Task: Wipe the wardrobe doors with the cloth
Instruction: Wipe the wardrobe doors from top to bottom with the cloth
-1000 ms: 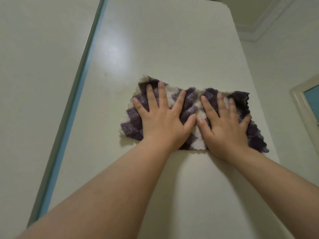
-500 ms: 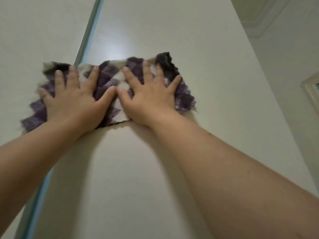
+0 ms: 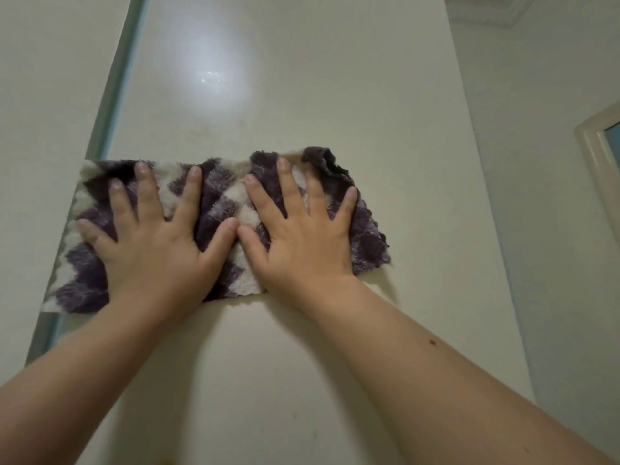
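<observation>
We see the left hand [image 3: 151, 243] laid flat with its fingers [image 3: 147, 193] straight and spread, palm pressing the cloth [image 3: 219, 203] against the wardrobe and gripping nothing. The right hand [image 3: 302, 243] lies just beside it in the same manner, released and splayed, and the tips of the two thumbs meet, or nearly so, in the middle of the cloth. Both forearms reach up from the bottom corners of the view. The cloth is a fluffy piece patterned in dark purple and cream, stretched out sideways under both palms; its right end is bunched into dark folds past the right little finger, and its left end lies across the greenish strip [image 3: 117, 88] that runs between the two doors. Most of it rests on the right door [image 3: 302, 364], a smooth cream panel, where we note a bright patch of reflected light [image 3: 214, 78] above the hands. The left door [image 3: 50, 78] is the same cream colour. Further right stands a pale wall [image 3: 536, 229] with a white frame [image 3: 593, 146] at the edge, and a ceiling moulding [image 3: 486, 15] shows in the top corner
</observation>
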